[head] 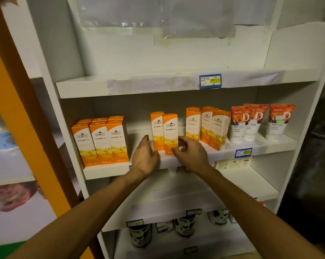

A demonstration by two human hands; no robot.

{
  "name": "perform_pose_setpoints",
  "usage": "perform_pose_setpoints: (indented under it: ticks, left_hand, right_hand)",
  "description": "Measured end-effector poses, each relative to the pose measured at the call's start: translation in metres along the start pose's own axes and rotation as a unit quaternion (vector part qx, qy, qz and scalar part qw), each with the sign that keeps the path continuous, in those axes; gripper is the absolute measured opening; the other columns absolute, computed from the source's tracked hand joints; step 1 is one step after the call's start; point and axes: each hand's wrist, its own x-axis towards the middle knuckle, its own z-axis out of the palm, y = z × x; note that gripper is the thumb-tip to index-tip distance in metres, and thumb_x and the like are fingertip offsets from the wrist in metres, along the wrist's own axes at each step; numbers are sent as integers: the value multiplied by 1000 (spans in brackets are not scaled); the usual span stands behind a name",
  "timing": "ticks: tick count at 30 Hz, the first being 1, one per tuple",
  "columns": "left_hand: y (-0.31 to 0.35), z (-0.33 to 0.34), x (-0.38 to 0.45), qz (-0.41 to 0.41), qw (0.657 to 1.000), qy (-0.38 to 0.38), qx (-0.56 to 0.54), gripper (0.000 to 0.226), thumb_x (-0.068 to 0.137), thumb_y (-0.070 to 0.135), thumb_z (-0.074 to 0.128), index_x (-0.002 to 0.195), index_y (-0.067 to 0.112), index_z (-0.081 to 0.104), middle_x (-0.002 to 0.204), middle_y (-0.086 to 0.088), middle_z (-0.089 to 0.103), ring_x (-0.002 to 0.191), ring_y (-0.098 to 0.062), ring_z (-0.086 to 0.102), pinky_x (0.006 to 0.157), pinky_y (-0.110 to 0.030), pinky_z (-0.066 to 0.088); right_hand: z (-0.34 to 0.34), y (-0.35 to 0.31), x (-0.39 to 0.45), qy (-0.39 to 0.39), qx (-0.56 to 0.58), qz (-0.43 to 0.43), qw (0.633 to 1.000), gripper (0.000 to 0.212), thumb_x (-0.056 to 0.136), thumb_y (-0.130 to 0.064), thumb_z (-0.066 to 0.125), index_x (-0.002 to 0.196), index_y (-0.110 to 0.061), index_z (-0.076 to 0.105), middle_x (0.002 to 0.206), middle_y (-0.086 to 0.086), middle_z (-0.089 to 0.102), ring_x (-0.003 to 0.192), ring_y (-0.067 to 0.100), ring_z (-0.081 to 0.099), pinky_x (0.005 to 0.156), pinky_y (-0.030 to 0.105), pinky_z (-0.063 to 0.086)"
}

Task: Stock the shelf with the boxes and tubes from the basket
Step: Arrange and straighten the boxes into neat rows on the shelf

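Orange-and-white boxes stand on the white middle shelf: a tight group at the left, two in the middle and a group at the right. Red rose-print tubes stand cap-down at the far right. My left hand is beside the two middle boxes on their left, fingers straight, thumb near their base. My right hand holds the front middle box at its lower right corner, thumb on its front and fingers curled at its side. The basket is not in view.
The upper shelf carries a blue price tag. Below the middle shelf, a lower one holds patterned cans. An orange post runs down the left, with a bottle on the neighbouring shelf.
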Motion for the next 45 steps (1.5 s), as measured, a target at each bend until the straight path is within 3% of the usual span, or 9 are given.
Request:
perform_pose_setpoints:
  ticks: [6,10,15,20,25,30,35,45]
  left_hand:
    - [-19,-8,-38,125,979,-32,159,62,98,42,48,149,11,29,150,-11,42,135,-30,44,111,-44,41]
    - [-26,-22,-61,186,958,-31,217,67,100,41,46,155,11,24,161,-10,27,149,-25,25,124,-33,16]
    - [-45,-50,-84,258,928,-13,269,52,96,40,50,143,19,43,149,-2,43,135,-21,42,117,-31,28]
    - [-66,-69,-93,235,919,2,316,56,98,45,44,148,19,38,153,-1,41,140,-19,38,119,-34,25]
    - [-91,-76,-100,203,907,-3,368,65,101,49,36,156,19,24,162,-2,29,149,-19,26,123,-38,11]
    - [-105,-75,-104,176,911,-3,373,68,100,49,37,158,19,17,164,-2,21,152,-19,16,123,-49,12]
    - [-103,-71,-103,145,931,0,335,62,99,48,41,153,21,28,163,-1,24,151,-20,19,122,-54,17]
    - [-100,-76,-96,168,930,26,324,40,94,42,49,130,26,49,145,2,46,135,-21,40,117,-52,30]
  right_hand:
    - [3,-6,-1,-25,6,6,1000,45,92,-45,65,132,-23,60,122,-2,69,106,16,64,82,32,52]
    - [5,-15,0,-40,53,13,998,47,90,-39,70,131,-18,59,123,0,69,109,19,64,88,36,54]
    - [7,-20,3,-72,169,54,981,53,89,-26,73,137,-16,54,133,2,64,121,20,61,99,38,53]
    - [10,-26,1,-88,172,40,980,59,90,-25,73,143,-15,50,136,1,63,122,18,61,98,34,52]
    - [12,-31,4,-120,144,40,981,54,96,-30,64,146,-17,46,140,2,60,125,22,58,102,39,51]
    - [20,-35,5,-150,129,44,979,54,101,-35,54,150,-23,37,145,1,54,129,24,54,107,48,47]
    - [30,-46,4,-164,141,45,975,51,101,-36,53,148,-22,38,142,2,56,124,23,58,105,48,50]
    - [48,-57,8,-178,82,43,980,54,103,-46,44,151,-24,33,144,0,55,123,24,59,104,50,49]
